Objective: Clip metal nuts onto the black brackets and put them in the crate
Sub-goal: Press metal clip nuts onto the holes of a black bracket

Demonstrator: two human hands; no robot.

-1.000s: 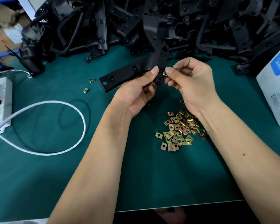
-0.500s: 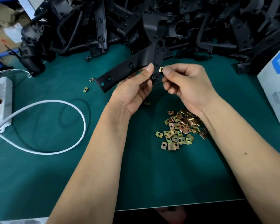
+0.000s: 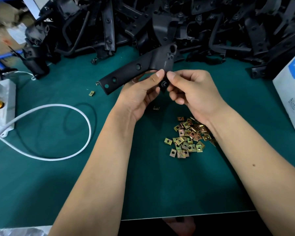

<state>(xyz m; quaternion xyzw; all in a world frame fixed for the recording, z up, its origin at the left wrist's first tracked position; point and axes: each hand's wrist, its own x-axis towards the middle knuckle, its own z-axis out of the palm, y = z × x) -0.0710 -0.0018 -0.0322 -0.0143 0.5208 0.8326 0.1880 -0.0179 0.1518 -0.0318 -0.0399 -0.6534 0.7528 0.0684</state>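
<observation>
Thumbs are meeting over the lower tab of the black bracket (image 3: pixel 140 69), and that is what is differing from a moment ago: the small brass nut that was showing between our fingertips half a second back is no longer visible, hidden under the two thumbs or already pushed home. We are judging that it is being seated on the tab, though we cannot tell whether it is fully clipped.

Our left hand (image 3: pixel 141 92) is gripping the bracket from below, fingers curled round its underside and thumb pressing on top. Our right hand (image 3: pixel 192 89) is pinching at the same spot, thumb tip pressing just beside the left one, other fingers curled loosely. The bracket itself has tilted up and is hanging above the green mat (image 3: pixel 58 184), its long arm pointing left.

We are keeping the loose nuts (image 3: pixel 188 138) in a heap under the right wrist, a stray nut (image 3: pixel 91 93) further left, and the heap of brackets (image 3: pixel 160 23) along the back. No crate is showing, so dropping the piece in is not yet done.
</observation>
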